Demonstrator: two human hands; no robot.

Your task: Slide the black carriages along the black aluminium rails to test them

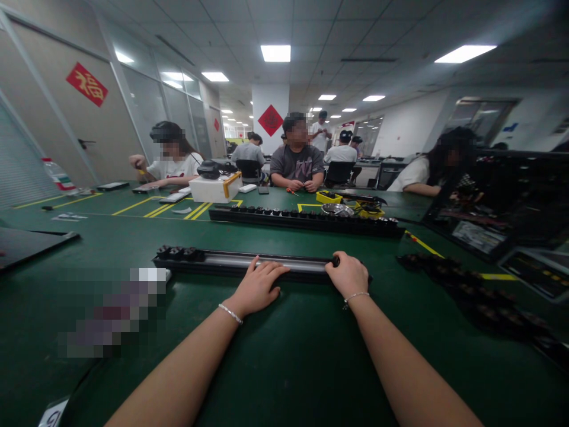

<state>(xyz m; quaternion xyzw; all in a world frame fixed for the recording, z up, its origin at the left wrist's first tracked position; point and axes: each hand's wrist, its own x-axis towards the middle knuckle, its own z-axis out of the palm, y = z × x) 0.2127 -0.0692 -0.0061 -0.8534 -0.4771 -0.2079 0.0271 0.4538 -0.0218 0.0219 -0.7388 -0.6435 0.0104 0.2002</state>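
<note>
A long black channel-shaped housing (pixel 222 259) with a pale silvery inside lies across the green table in front of me. Several small black block-like pieces (pixel 178 252) sit in its left end. My left hand (pixel 262 284) rests on the housing's middle, fingers stretched out over its near edge, holding nothing. Toward the right end my right hand (pixel 349 274) is closed, with a small black piece (pixel 336 261) showing at its fingertips, inside or just above the housing. The palm hides most of that piece and the right end.
Beyond lies a second black housing (pixel 302 218) filled with black pieces. A dark row of loose black pieces (pixel 480 290) is at right. A blurred-out phone-like object (pixel 115 314) lies left. A white box (pixel 216 187) and yellow trays (pixel 329 197) stand farther back, near seated people.
</note>
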